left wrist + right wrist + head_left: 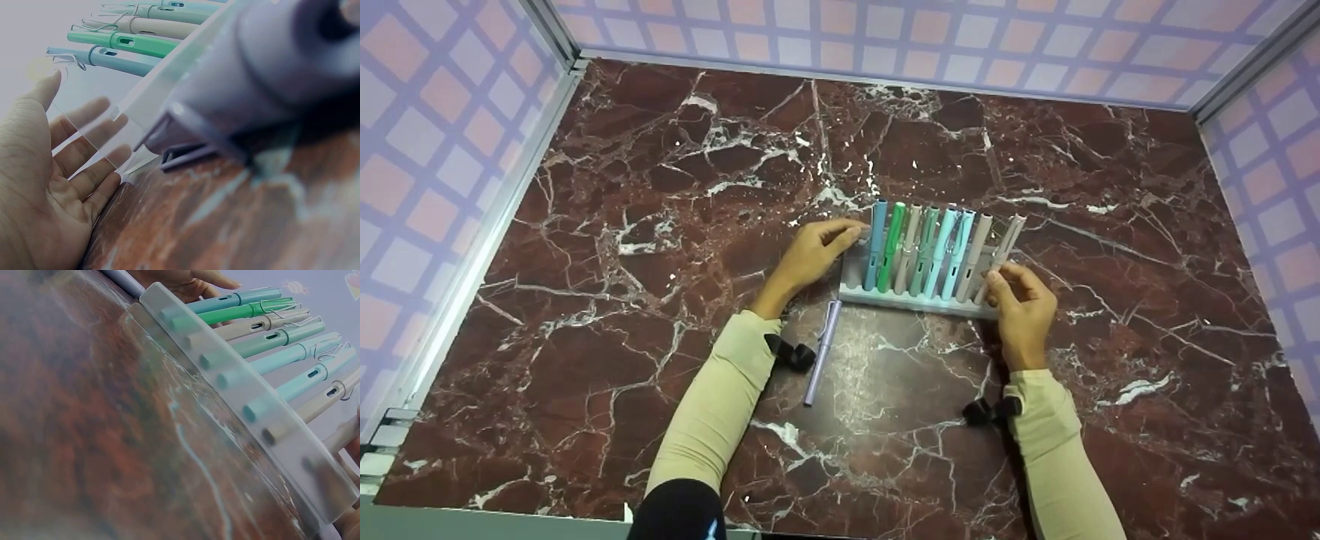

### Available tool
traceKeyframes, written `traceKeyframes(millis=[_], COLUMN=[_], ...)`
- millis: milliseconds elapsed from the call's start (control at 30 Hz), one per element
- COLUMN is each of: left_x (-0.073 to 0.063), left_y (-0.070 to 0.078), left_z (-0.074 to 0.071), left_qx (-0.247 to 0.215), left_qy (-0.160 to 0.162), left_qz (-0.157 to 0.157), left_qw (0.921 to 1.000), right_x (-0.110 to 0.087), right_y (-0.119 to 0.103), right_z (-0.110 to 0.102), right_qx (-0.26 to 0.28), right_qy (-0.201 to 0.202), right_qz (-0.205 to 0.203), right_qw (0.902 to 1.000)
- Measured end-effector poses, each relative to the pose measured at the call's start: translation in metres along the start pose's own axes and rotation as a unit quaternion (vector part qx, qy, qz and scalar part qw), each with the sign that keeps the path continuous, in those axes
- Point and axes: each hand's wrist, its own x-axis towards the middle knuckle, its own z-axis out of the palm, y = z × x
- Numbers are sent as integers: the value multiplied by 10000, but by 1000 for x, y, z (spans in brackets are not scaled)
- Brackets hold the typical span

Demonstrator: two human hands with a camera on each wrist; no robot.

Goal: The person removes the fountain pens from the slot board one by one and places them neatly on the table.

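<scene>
Between our hands stands a clear stand (915, 302) with seven pens (923, 253). Our right hand (1026, 306) pinches the end pen (1011, 238); our left hand (810, 257) rests relaxed, fingers loosely extended behind the stand's other end. Our right fingers are cut off in the right wrist view, and we see the end pen's foot only blurrily. It leans away, top rightward. The lavender pen (822, 352) lies beside our left wrist, clip end toward the stand.

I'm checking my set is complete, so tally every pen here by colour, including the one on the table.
Green pens: 2
Light blue pens: 2
Darker blue pen: 1
Brownish pens: 3
Purple pen: 1
Total: 9
</scene>
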Motion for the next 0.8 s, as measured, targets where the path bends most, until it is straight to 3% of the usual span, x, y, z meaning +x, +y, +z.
traceKeyframes(millis=[400,667,800], left_x=[0,-10,-10], left_y=[2,35,36], left_z=[1,-3,-3], left_qx=[-33,-147,-183], left_qy=[-17,-92,-86], left_qz=[7,36,-85], left_qw=[10000,9998,9998], right_x=[0,2,2], right_y=[0,1,0], right_z=[-1,-2,-2], right_qx=[150,91,70], right_qy=[52,259,317], right_qz=[-62,-80,-23], right_qw=[9999,9996,9995])
